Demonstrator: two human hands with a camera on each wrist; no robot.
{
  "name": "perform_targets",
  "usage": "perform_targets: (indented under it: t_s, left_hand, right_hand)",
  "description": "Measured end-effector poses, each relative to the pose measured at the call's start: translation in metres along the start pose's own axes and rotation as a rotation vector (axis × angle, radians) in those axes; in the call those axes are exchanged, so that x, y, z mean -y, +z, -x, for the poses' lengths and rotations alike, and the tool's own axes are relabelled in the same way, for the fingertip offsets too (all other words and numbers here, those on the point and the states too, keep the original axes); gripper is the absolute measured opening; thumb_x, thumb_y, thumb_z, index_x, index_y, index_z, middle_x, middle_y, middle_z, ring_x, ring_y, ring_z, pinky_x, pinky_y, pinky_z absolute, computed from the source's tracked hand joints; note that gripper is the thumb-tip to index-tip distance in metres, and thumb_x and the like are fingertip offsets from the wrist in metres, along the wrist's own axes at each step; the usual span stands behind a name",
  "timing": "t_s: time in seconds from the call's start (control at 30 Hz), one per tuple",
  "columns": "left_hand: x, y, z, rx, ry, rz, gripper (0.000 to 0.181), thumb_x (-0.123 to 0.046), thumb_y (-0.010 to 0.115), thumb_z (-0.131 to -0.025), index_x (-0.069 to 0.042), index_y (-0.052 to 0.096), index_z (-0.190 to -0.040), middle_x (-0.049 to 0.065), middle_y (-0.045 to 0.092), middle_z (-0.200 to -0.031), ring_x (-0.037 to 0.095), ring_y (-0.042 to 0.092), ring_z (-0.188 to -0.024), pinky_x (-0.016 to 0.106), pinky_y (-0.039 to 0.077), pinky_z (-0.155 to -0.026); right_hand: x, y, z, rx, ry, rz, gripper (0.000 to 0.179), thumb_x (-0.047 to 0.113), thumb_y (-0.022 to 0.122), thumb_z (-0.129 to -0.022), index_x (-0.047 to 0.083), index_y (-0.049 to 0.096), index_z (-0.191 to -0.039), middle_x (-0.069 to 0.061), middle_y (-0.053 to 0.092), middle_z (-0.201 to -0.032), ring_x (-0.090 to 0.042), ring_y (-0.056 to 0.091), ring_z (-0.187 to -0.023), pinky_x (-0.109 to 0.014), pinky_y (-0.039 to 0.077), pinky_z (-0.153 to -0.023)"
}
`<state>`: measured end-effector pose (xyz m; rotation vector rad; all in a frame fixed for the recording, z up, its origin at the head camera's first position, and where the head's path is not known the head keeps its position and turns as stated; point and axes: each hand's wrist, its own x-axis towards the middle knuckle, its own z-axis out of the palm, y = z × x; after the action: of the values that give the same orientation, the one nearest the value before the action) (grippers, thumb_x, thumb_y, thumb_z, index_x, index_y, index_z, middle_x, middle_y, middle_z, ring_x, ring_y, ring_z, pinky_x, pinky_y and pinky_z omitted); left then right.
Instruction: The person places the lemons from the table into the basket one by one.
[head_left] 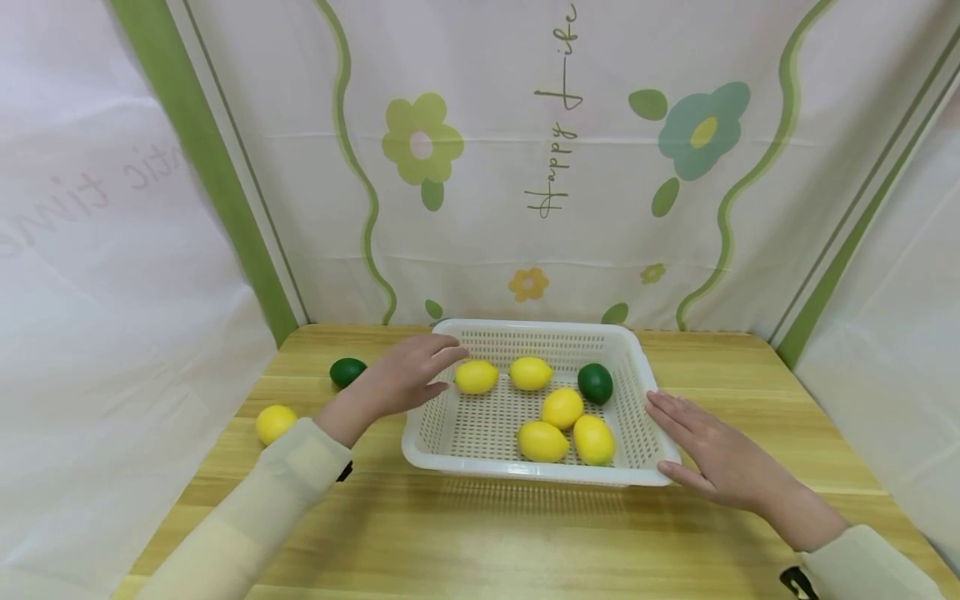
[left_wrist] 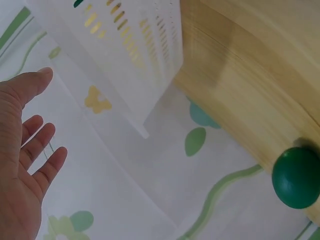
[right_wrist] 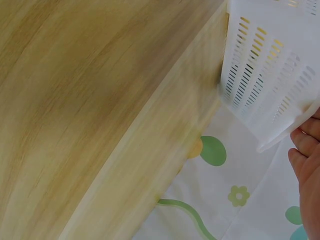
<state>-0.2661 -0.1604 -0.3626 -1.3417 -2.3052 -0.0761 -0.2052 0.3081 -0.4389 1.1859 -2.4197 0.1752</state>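
Observation:
A white slatted plastic basket (head_left: 525,472) sits on the wooden table. In it lie several yellow lemons (head_left: 529,373) and one dark green, lemon-shaped fruit (head_left: 595,383). My left hand (head_left: 411,372) hovers over the basket's left rim with loosely bent fingers, holding nothing; the left wrist view shows its thumb and fingers spread apart. Against the right rim, the fingers of my right hand (head_left: 712,454) lie nearly straight. From the right wrist, those fingertips (right_wrist: 302,137) appear right at the basket's rim.
Left of the basket, another green fruit (head_left: 348,372) rests on the table, partly behind my left hand. A loose lemon (head_left: 276,423) lies nearer, beside the left sleeve. A patterned curtain (head_left: 495,242) hangs behind the table (head_left: 525,550), with pale cloth at both sides.

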Motion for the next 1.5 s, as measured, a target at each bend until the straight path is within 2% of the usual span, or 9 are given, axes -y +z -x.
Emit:
perform_targets:
  t_s: [0.43, 0.7, 1.0, 1.5]
  left_hand:
    - [0.016, -0.007, 0.041, -0.087, -0.056, -0.066, 0.062, -0.009, 0.089, -0.067, 0.000, 0.061, -0.120, 0.015, 0.063, -0.115, 0.030, 0.063, -0.100, 0.040, 0.055, -0.084]
    - [0.024, -0.011, 0.066, -0.096, -0.107, -0.091, 0.063, -0.006, 0.090, -0.063, 0.003, 0.061, -0.118, 0.019, 0.063, -0.112, 0.034, 0.064, -0.098, 0.044, 0.055, -0.081]
    - [0.033, -0.016, 0.095, -0.125, -0.129, -0.084, 0.062, -0.004, 0.090, -0.062, 0.005, 0.062, -0.117, 0.022, 0.063, -0.111, 0.035, 0.065, -0.088, 0.044, 0.056, -0.072]
    - [0.044, -0.022, 0.141, -0.093, -0.212, -0.113, 0.065, -0.008, 0.091, -0.061, 0.006, 0.060, -0.117, 0.021, 0.060, -0.106, 0.036, 0.063, -0.086, 0.047, 0.055, -0.071]
  right_hand:
    - [0.001, -0.001, -0.001, 0.001, 0.002, -0.001, 0.072, 0.042, 0.064, -0.090, -0.004, 0.045, -0.142, -0.021, 0.045, -0.144, -0.034, 0.043, -0.131, -0.022, 0.010, -0.115]
    - [0.002, -0.002, -0.001, 0.000, 0.012, -0.001, 0.073, 0.042, 0.066, -0.089, -0.004, 0.045, -0.142, -0.020, 0.045, -0.144, -0.034, 0.043, -0.131, -0.022, 0.010, -0.115]
    - [0.001, -0.002, -0.001, 0.004, 0.015, 0.004, 0.073, 0.042, 0.066, -0.090, -0.003, 0.044, -0.143, -0.020, 0.043, -0.146, -0.031, 0.041, -0.134, -0.022, 0.010, -0.115]
    - [0.002, -0.002, -0.001, 0.008, 0.011, 0.011, 0.073, 0.042, 0.065, -0.090, -0.004, 0.044, -0.142, -0.020, 0.043, -0.146, -0.032, 0.041, -0.134, -0.023, 0.009, -0.116]
